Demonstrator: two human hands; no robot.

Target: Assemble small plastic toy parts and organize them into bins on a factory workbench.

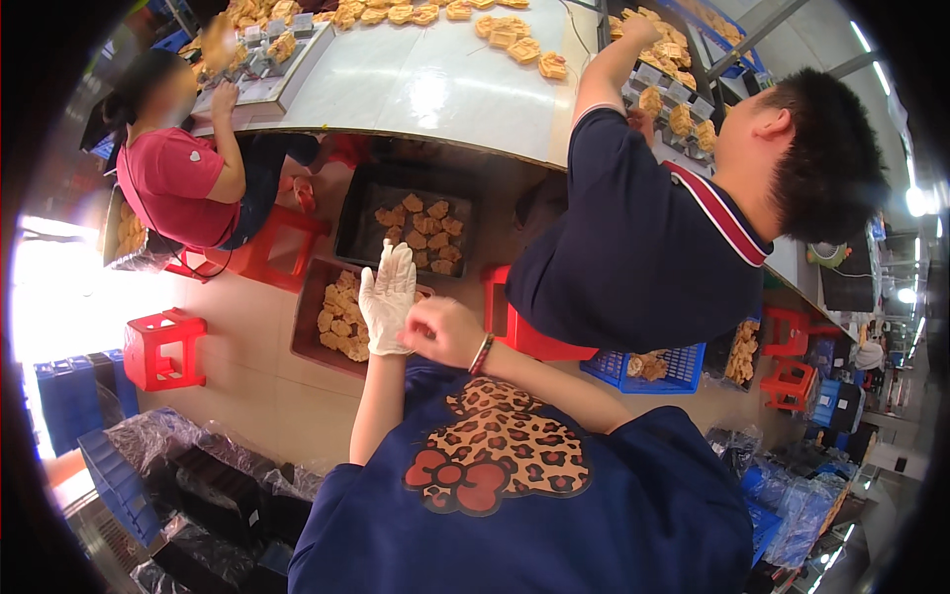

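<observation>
You have two hands in view, a left hand [393, 287] and a right hand [447, 331], with one glove [382, 335] and one bracelet [482, 353]. Close around you are two co-workers [643, 233], one black tray [361, 210], one brown crate [330, 358] and at least five stools [163, 353]; the tan pieces [552, 65] are too many to count.

The white glove [388, 302] covers the left hand [392, 309]. The right hand [445, 332] has its fingertips curled out of sight, so whether they pinch the cuff [385, 348] cannot be told. Behind them, part of a reddish-brown crate [305, 332] is hidden. The co-worker in the dark shirt [633, 247] blocks much of a red stool [539, 340]. The white table [426, 84] runs off the top edge — some golden pieces [507, 35] too. A brownish shape [218, 45] near the co-worker in the red shirt [170, 183] is blurred.
</observation>
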